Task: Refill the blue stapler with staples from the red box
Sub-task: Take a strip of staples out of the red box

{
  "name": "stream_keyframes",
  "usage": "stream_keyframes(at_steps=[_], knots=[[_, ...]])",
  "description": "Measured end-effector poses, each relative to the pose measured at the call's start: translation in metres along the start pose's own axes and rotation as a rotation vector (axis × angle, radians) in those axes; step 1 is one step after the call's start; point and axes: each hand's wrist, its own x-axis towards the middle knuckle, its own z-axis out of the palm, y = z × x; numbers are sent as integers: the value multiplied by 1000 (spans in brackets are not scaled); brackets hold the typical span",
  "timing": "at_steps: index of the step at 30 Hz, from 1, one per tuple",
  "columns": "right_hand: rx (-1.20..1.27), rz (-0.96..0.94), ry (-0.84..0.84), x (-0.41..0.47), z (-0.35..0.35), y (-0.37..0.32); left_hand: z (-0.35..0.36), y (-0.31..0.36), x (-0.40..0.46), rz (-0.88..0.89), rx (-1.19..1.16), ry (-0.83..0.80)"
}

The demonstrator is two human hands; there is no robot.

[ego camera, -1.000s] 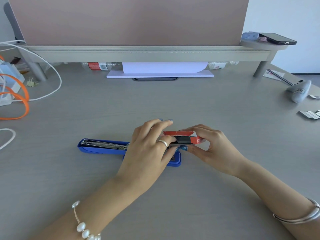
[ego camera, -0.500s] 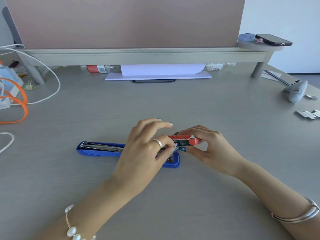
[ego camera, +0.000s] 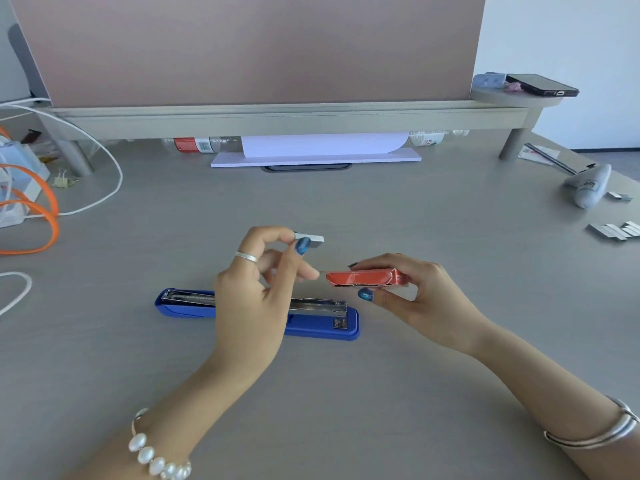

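The blue stapler (ego camera: 322, 325) lies flat on the grey desk, opened out, its metal staple channel facing up. My left hand (ego camera: 256, 292) hovers over its middle and pinches a short silver strip of staples (ego camera: 311, 238) between thumb and forefinger, lifted above the desk. My right hand (ego camera: 412, 296) holds the red staple box (ego camera: 363, 278) just right of the left hand, above the stapler's right end, its open end pointing left.
A monitor stand (ego camera: 294, 117) spans the back of the desk. Orange and white cables (ego camera: 45, 216) lie at the left. Loose staple strips (ego camera: 614, 231) and a grey tube (ego camera: 588, 185) sit at the right. A phone (ego camera: 540, 84) rests on a raised shelf.
My left hand has drawn a strip of staples out of the red box and lifted it up and to the left. The right hand has shifted the box slightly right.
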Motion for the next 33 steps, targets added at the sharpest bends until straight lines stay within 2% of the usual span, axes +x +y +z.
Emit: stream_keyframes(at_steps=[4, 9, 13, 20, 28, 33], knots=[[98, 5, -34, -2, 3, -5, 8, 4, -3, -29, -83, -67], [120, -5, -73, -3, 4, -6, 12, 7, -9, -162, -219, -150], [187, -5, -47, -2, 3, -7, 12, 6, -9, -159, -204, -216], [179, -4, -54, -2, 5, -5, 13, 2, -10, -130, -144, -200], [163, 11, -45, -2, 4, -4, 14, -3, -8, -172, -174, -281], [163, 11, -41, -2, 4, -3, 15, -1, -8, -196, -229, -233]])
